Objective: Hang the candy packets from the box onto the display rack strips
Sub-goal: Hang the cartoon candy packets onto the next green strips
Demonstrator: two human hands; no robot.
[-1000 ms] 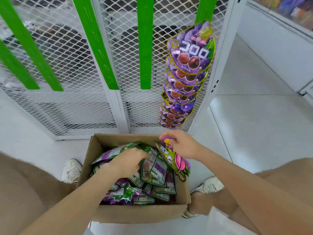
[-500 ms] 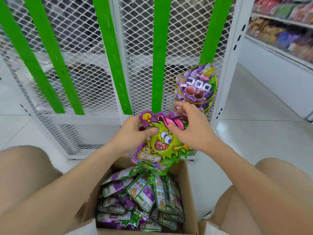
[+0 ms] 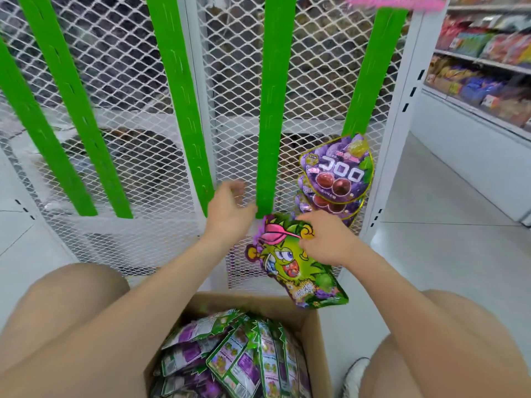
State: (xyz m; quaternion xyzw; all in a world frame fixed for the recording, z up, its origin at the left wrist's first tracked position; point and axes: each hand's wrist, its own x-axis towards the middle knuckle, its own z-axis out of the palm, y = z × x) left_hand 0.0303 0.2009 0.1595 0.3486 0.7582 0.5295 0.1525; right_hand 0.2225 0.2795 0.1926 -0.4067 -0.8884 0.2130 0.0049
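While the person crouched before the white mesh rack point(image 3: 149, 116), the right hand point(image 3: 324, 239) pinched the top edge of a candy packet point(image 3: 296, 265), green and purple with a cartoon face in a pink cap, near the centre of the frame. The packet hung tilted from those fingers, its top just below the lower end of the middle green strip point(image 3: 268, 110) and its lower corner above the far right corner of the box point(image 3: 311, 326). The left hand point(image 3: 230, 216) sat just left of that strip end, its fingers loosely spread and blurred against the mesh and its thumb tip touching the strip's bottom edge; it held nothing. The cardboard box stood on the floor at the bottom centre, between the person's bare knees, with many more packets point(image 3: 238, 357) stacked on edge inside it. Right of centre, a column of purple grape packets point(image 3: 337, 173) hung overlapping from the right green strip point(image 3: 370, 81), close to the right hand. Three more green strips slanted across the mesh at the left. Blurred store shelves point(image 3: 482, 61) filled the upper right, and a white shoe point(image 3: 353, 374) showed at the lower right.
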